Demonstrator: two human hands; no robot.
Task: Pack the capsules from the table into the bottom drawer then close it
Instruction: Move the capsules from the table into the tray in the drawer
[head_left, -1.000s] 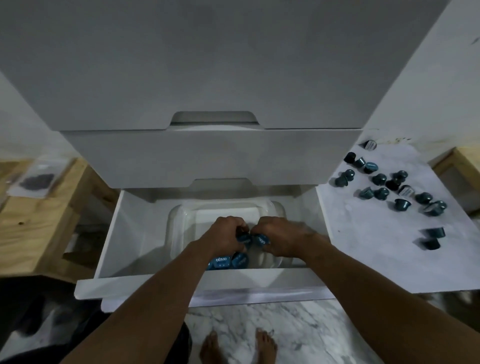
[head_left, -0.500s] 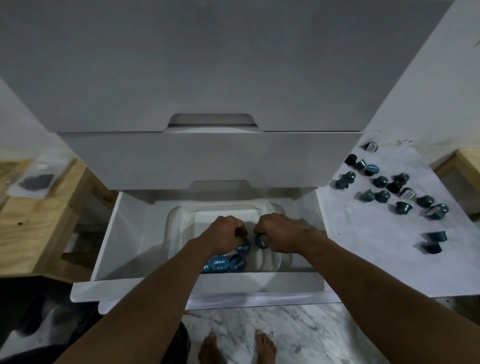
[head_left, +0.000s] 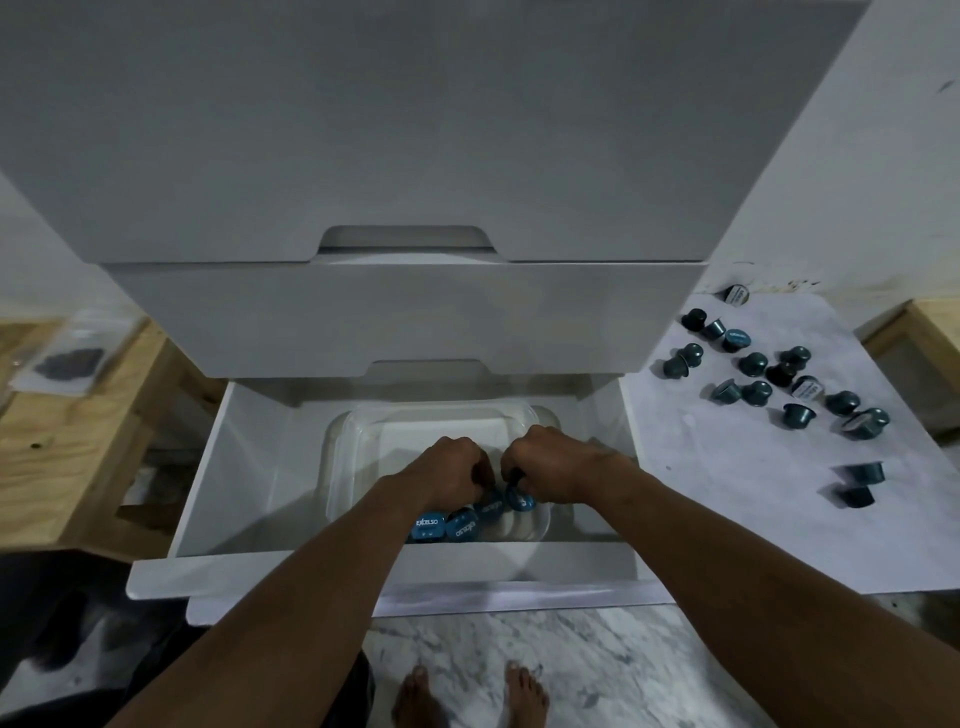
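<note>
Mid-packing: right hand (head_left: 550, 460) pinches a capsule (head_left: 521, 500) in the drawer tray (head_left: 441, 410); left hand (head_left: 449, 470) curls, grip hidden. Next reach, likely: table capsules (head_left: 753, 364), two o'clock.

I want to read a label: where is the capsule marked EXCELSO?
Head view: the EXCELSO capsule lies in the clear tub in the open bottom drawer, leftmost of the blue row, beside the left hand.

1. Past left grip (head_left: 451, 470) and right grip (head_left: 553, 460): tray (head_left: 441, 431) floor bare, free.
2. Above that: middle drawer front (head_left: 405, 317) overhangs.
3. Near side: capsules (head_left: 462, 525) crowd tray edge.
</note>
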